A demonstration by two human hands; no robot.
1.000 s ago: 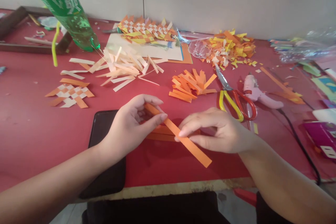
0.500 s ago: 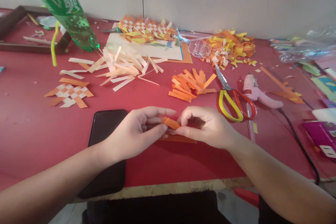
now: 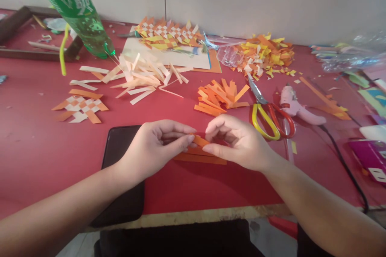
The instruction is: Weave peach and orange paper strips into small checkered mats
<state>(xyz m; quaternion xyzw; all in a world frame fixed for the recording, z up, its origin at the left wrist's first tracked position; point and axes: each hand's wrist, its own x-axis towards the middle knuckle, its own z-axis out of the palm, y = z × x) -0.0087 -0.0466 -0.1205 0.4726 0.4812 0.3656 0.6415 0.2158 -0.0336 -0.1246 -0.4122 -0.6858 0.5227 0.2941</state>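
Note:
My left hand (image 3: 161, 144) pinches a short orange paper strip (image 3: 200, 141) between thumb and fingers. At the strip's right end is my right hand (image 3: 237, 142), fingers curled, with the thumb tip against the paper. Below the hands, more orange strips (image 3: 208, 160) lie flat on the red table, partly covered by my fingers. Beyond my hands sits a loose pile of orange paper strips (image 3: 221, 95). A woven orange-and-white paper piece (image 3: 81, 106) rests at the left.
Scissors (image 3: 265, 112) and a pink glue gun (image 3: 298, 106) lie at the right. A black phone (image 3: 122, 192) is under my left forearm. Pale strips (image 3: 144, 74), a green bottle (image 3: 75, 12), woven paper fish (image 3: 169, 34) and paper scraps (image 3: 265, 52) stand farther back.
My left thumb has shifted slightly along the folded-looking strip, and the right fingertips have parted a little. More of the orange strips below is visible.

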